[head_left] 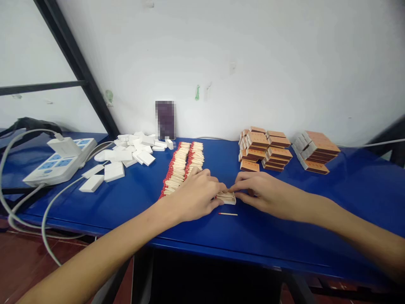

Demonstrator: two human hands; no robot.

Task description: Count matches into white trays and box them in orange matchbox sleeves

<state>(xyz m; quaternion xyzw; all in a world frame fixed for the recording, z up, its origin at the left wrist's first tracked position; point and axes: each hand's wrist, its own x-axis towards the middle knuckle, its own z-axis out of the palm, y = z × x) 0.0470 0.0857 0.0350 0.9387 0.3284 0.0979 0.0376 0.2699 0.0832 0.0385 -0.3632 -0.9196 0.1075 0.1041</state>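
Note:
A small white matchbox tray (230, 202) filled with matches sits on the blue table between my hands. My left hand (200, 192) grips the tray's left end, thumb at the front and fingers over the top. At its right end, my right hand (257, 189) touches the tray and matches with closed-together fingertips. One loose match (228, 214) with a red head lies just in front of the tray. Beyond my left hand run two long rows of red-headed matches (181, 162), partly hidden by that hand.
White empty-looking trays (114, 171) are heaped at the left, near a power strip (60, 162) with looping white cables. Stacked orange matchboxes (257, 140) and another stack (319, 145) stand at the back right. A pixelated dark phone-like object (166, 120) leans on the wall.

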